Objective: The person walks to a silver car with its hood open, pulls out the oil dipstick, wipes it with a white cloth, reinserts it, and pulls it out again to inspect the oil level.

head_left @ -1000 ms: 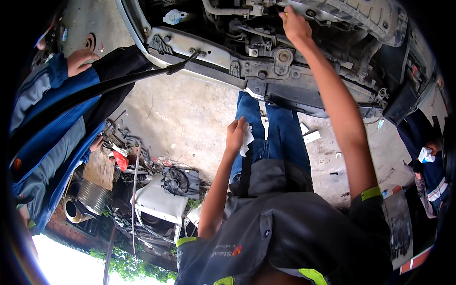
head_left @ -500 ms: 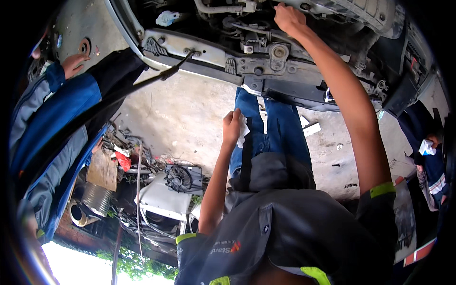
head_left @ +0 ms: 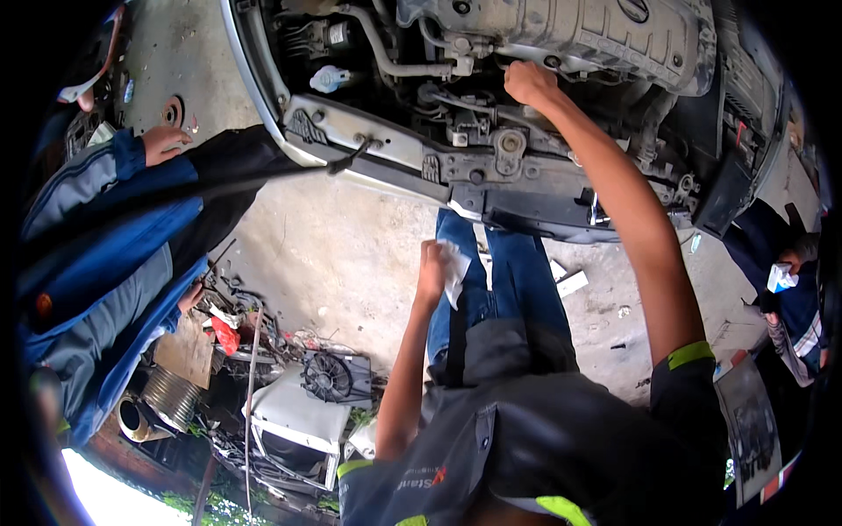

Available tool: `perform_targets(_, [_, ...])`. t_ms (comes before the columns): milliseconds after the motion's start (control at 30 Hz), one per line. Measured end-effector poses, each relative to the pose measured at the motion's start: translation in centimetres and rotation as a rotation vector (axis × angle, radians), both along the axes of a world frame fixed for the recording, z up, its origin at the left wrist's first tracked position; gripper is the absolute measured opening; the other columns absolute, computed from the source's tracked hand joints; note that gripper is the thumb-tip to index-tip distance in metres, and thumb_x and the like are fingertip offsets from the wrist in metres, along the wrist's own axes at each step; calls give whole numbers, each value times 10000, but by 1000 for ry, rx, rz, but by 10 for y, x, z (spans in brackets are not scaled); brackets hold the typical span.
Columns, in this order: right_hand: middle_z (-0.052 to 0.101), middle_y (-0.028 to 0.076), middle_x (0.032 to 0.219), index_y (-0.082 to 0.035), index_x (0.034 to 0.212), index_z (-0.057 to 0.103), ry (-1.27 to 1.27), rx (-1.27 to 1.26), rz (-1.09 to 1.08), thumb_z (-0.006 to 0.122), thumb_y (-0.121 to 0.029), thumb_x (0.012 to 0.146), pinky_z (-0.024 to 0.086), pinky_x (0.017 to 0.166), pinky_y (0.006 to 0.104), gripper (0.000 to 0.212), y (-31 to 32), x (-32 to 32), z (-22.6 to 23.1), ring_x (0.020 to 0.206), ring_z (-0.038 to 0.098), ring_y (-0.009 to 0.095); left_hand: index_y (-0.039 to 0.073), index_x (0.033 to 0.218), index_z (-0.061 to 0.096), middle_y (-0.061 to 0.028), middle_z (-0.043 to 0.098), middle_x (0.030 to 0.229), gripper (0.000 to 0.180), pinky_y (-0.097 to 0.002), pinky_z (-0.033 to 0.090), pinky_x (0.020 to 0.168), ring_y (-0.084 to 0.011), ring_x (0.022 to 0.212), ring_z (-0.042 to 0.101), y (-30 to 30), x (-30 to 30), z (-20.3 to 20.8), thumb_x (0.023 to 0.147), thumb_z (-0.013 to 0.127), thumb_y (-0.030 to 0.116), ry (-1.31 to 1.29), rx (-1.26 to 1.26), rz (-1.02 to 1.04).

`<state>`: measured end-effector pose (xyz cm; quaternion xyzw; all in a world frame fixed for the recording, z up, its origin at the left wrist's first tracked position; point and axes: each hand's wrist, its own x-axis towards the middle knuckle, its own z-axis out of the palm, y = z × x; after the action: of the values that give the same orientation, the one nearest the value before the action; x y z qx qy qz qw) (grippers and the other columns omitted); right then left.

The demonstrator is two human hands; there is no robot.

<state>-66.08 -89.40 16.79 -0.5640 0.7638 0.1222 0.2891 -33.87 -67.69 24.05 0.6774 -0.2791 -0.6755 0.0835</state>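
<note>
My left hand (head_left: 431,270) hangs below the car's front edge, closed around a crumpled white tissue (head_left: 455,270) whose loose end droops beside my fingers. Across the engine bay reaches my right arm. My right hand (head_left: 529,84) is closed at the near edge of the grey engine cover (head_left: 588,44), next to a round bolt or plug. What those fingers grip, if anything, is hidden beneath them. Just nearer to me are hoses and a metal bracket with a round mount (head_left: 510,147). A light blue cap (head_left: 329,79) sits farther left in the bay.
A dark rod (head_left: 263,175) crosses the left side up to the front panel (head_left: 377,140). One person in blue (head_left: 114,219) is close on the left; another person (head_left: 794,289) is at right. Car parts, including a radiator fan (head_left: 327,376), lie on the floor.
The view has tilted, bringing more of the engine cover into sight. My right hand stays at about the same spot on the engine. More of the tissue in my left hand now shows.
</note>
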Motion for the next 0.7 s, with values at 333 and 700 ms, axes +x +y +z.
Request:
perform_targets(333, [612, 207, 750, 16, 806, 620, -56, -435, 20, 464, -224, 859, 502, 644, 400, 290, 105, 33, 197, 718, 612, 342, 23, 1298, 44, -276, 425, 1140, 595, -389, 505, 793, -359, 931, 585, -56, -57, 69, 791, 349, 93, 382, 290, -79])
perform_targets(700, [442, 170, 748, 44, 814, 517, -104, -636, -365, 511, -37, 846, 394, 575, 417, 88, 310, 71, 350, 673, 486, 340, -34, 1273, 204, -253, 547, 1040, 505, -354, 535, 757, -330, 881, 627, -53, -137, 121, 853, 482, -5, 784, 182, -45])
